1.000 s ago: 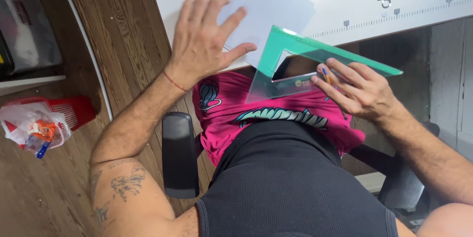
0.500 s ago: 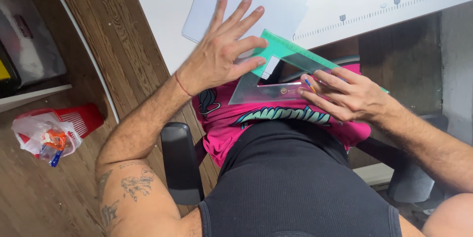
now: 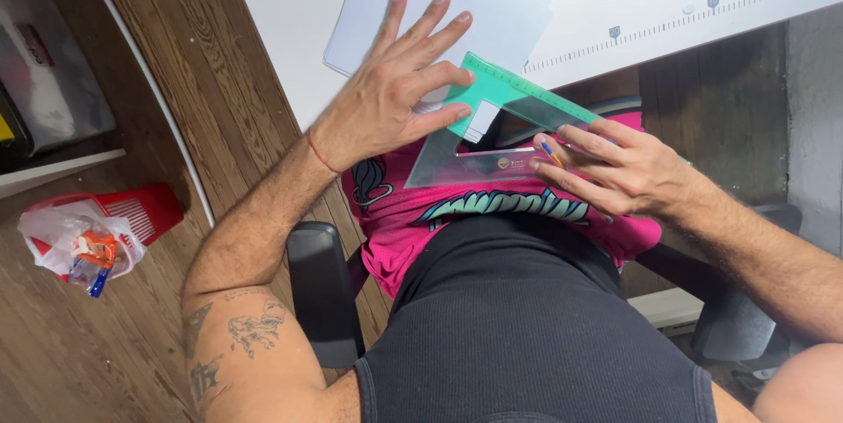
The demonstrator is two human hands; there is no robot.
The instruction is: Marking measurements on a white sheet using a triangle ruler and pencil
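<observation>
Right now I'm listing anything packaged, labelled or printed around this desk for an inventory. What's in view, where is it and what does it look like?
Plastic bag: on the wood floor at far left, crumpled, clear-white, with orange and blue items inside.
Round label: on the lower bar of the green set square, small, gold.
Printed scale: along the white table edge, a row of small dark marks.
No screens or signs.

Translucent green plastic set square (image 3: 492, 120), matt white paper (image 3: 474, 1)

A translucent green set square (image 3: 492, 124) is seen at centre frame, tilted over the worktop edge; a white paper sheet (image 3: 474, 1) lies flat at upper centre.
</observation>
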